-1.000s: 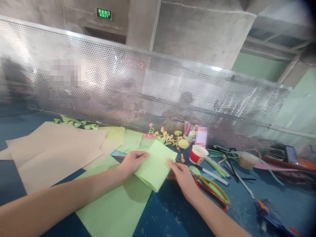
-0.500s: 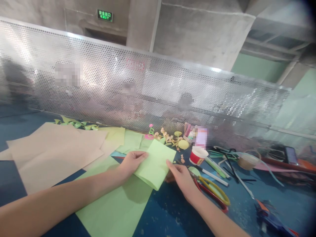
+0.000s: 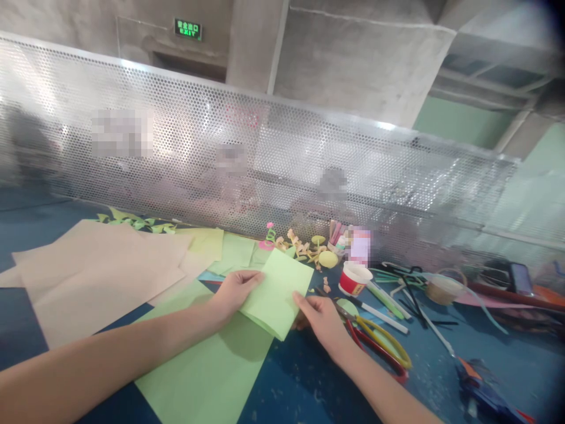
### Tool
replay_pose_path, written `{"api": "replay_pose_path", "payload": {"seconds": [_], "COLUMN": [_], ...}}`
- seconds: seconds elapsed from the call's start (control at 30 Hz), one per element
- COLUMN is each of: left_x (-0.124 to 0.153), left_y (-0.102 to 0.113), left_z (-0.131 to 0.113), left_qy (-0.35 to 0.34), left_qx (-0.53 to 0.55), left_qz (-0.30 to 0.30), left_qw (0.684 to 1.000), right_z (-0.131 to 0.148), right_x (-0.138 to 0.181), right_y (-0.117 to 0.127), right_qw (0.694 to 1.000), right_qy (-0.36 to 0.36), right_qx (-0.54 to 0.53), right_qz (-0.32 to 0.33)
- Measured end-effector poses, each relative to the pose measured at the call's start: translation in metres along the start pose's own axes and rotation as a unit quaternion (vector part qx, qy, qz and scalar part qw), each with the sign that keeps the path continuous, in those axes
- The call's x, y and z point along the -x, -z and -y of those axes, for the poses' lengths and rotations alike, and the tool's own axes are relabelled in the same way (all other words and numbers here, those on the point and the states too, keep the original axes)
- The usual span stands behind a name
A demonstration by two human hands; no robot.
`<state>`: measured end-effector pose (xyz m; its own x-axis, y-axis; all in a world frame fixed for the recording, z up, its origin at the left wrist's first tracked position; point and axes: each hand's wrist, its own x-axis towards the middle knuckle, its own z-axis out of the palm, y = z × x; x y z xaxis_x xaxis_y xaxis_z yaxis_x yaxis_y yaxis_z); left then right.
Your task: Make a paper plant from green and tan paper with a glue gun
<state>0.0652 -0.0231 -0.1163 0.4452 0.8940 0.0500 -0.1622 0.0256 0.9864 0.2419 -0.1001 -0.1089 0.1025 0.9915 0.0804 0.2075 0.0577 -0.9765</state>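
A folded light-green paper square (image 3: 276,292) is held up a little above the blue table (image 3: 309,383). My left hand (image 3: 233,292) pinches its left edge, thumb on top. My right hand (image 3: 321,318) grips its right edge with the fingers closed on the paper. Under both hands lies a large flat light-green sheet (image 3: 207,371).
Tan paper sheets (image 3: 97,277) lie at the left. Scissors with red and yellow handles (image 3: 379,344) sit just right of my right hand. A red-and-white cup (image 3: 354,278), pens, paper scraps and a small basket (image 3: 444,287) crowd the right. A perforated metal screen (image 3: 265,159) runs behind.
My right hand has slid slightly left and down along the paper's right edge. The folded paper has shifted a little left with it. The left hand stays put.
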Motion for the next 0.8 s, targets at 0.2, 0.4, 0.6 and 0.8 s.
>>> {"api": "replay_pose_path", "payload": {"seconds": [0.2,0.4,0.6,0.8], "left_x": [-0.0003,-0.0001,-0.0006,-0.0030], "left_y": [-0.0001,0.0001,0.0000,0.0017], "left_z": [0.0003,-0.0004,0.0004,0.0023], "left_qy": [0.001,-0.006,0.000,0.000], "left_qx": [0.008,0.004,0.019,0.031], "left_qz": [0.001,-0.013,-0.018,-0.032], "left_qw": [1.000,1.000,1.000,0.999], "right_z": [-0.0013,0.0014,-0.0001,0.0007], "right_x": [-0.0011,0.0013,0.0007,0.0022], "right_y": [0.0007,-0.0017,-0.0023,-0.0033], "right_qw": [1.000,0.999,0.999,0.998], "right_qy": [0.016,0.004,0.014,-0.003], "right_qx": [0.017,0.034,0.022,0.008], "right_qz": [0.002,0.016,0.031,0.056]}}
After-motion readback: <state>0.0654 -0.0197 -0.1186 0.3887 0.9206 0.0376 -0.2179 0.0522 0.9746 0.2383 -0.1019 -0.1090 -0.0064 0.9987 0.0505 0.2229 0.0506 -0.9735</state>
